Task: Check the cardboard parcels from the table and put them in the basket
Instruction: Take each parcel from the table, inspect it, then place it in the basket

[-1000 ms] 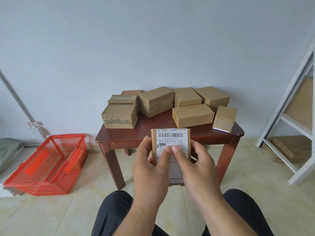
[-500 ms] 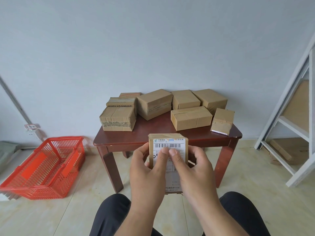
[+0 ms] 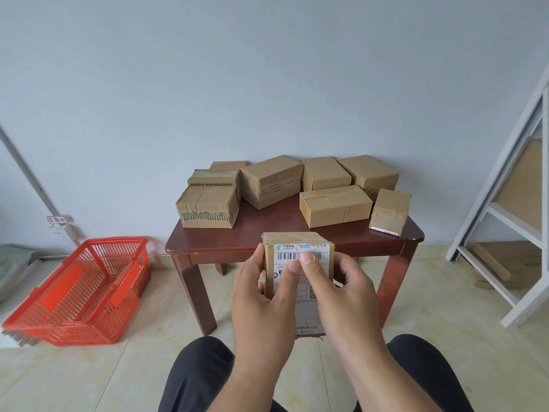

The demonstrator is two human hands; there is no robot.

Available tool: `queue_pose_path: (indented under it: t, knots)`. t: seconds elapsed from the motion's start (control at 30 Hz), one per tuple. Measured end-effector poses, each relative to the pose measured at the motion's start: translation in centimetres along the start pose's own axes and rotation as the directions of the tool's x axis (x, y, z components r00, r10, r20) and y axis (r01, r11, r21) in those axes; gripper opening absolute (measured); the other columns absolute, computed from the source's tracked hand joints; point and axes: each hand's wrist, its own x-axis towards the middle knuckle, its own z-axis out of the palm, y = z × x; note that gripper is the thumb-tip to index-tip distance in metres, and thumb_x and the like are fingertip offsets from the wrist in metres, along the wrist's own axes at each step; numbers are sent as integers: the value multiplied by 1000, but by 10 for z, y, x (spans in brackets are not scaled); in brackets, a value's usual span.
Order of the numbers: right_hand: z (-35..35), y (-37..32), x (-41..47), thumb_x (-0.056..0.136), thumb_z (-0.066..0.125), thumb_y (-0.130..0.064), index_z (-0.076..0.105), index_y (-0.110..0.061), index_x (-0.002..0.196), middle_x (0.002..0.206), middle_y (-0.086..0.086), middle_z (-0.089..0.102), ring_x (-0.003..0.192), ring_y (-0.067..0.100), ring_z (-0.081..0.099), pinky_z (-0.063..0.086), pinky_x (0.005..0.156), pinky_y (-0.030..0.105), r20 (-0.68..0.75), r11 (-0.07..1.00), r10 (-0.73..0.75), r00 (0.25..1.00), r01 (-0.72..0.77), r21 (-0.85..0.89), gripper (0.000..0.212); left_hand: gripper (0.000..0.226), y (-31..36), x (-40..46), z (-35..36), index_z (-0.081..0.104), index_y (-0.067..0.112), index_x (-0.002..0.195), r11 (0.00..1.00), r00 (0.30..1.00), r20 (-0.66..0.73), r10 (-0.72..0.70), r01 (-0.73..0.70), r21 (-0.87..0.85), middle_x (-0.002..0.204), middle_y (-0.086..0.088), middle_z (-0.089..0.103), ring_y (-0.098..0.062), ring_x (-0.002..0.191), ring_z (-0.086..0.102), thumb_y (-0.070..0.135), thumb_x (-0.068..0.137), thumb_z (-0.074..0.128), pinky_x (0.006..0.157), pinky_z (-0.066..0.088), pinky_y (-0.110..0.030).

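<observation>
I hold a small cardboard parcel [image 3: 300, 254] with a white barcode label facing me, in front of the table's near edge and above my knees. My left hand [image 3: 261, 304] grips its left side and my right hand [image 3: 341, 298] grips its right side, both thumbs pressed on the label. Several more cardboard parcels [image 3: 335, 205] lie on the dark wooden table [image 3: 225, 245]. A red plastic basket [image 3: 80, 292] stands on the floor to the left of the table, with nothing visible inside.
A white metal shelf frame [image 3: 502, 209] stands at the right, with cardboard pieces on the floor beneath it. A grey wall is close behind the table. Pale tiled floor lies between the basket and my knees.
The parcel in my hands has tipped so its top edge now shows, and my thumbs cover more of the label. The view has shifted slightly; the table parcels have not moved.
</observation>
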Motion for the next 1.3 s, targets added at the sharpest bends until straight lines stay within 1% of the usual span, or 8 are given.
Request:
queue_pose_path:
  t: [0.07, 0.17, 0.43, 0.63, 0.83, 1.0, 1.13, 1.3]
  knots:
    - [0, 4, -2, 78, 71, -71, 75, -33, 104, 110, -5, 75, 97, 13, 75, 58, 63, 20, -5, 1000, -3, 1000, 3, 21, 46, 31, 0, 3, 0, 70, 36, 124, 1000, 1000, 3, -1, 1, -20, 118, 9, 74, -1, 102, 72, 38, 93, 75, 78, 57, -19]
    - [1, 8, -6, 78, 73, -68, 74, -33, 105, 113, -4, 74, 101, 15, 75, 63, 69, 29, 6, 999, -4, 1000, 4, 35, 44, 28, 6, 4, 0, 67, 30, 119, 998, 1000, 12, -25, 26, -56, 102, 12, 78, 0, 91, 74, 34, 92, 76, 69, 54, -14]
    - [1, -6, -1, 71, 64, -78, 70, -31, 96, 101, -5, 74, 87, 10, 72, 51, 55, 14, 3, 999, 32, 999, -32, -9, 54, 37, 5, -2, 2, 66, 30, 119, 990, 997, 0, -71, 70, -120, 103, 16, 78, -4, 98, 75, 36, 86, 79, 76, 58, -24]
    - [4, -6, -1, 78, 68, -72, 68, -33, 104, 106, -6, 73, 94, 13, 74, 55, 59, 18, 13, 999, 30, 999, -30, 16, 46, 26, 10, 6, 2, 63, 36, 117, 994, 997, 6, -72, 72, -82, 105, 12, 76, 3, 93, 72, 40, 93, 75, 68, 51, -10]
    - [7, -9, 15, 84, 75, -64, 69, -36, 108, 113, -7, 72, 99, 12, 74, 57, 65, 26, -19, 999, 36, 999, -36, 6, 37, 20, 12, 21, 8, 63, 40, 111, 992, 993, 15, -120, 120, -31, 105, 13, 75, -6, 102, 71, 45, 95, 72, 82, 54, -27]
    - [13, -19, 30, 84, 77, -57, 70, -32, 104, 110, -6, 73, 97, 13, 73, 55, 67, 29, -43, 997, 58, 997, -56, 52, 34, 27, 22, 34, 17, 62, 33, 119, 991, 991, 22, -131, 132, -39, 103, 13, 73, 7, 87, 67, 44, 97, 72, 71, 46, -16]
    - [13, -22, 33, 89, 77, -45, 70, -26, 100, 97, -9, 74, 78, -1, 70, 50, 58, 18, -75, 994, 83, 994, -78, 77, 23, 25, 23, 35, 22, 62, 32, 119, 988, 989, 20, -144, 145, -59, 103, 13, 72, 0, 90, 68, 38, 97, 72, 73, 48, -17]
    - [17, -15, 30, 90, 76, -48, 68, -24, 99, 87, -11, 67, 77, 7, 65, 47, 59, 22, -95, 993, 95, 991, -88, 75, 27, 25, 14, 33, 22, 62, 32, 115, 987, 990, -17, -141, 139, -79, 107, 7, 73, -10, 98, 70, 29, 94, 75, 81, 57, -29]
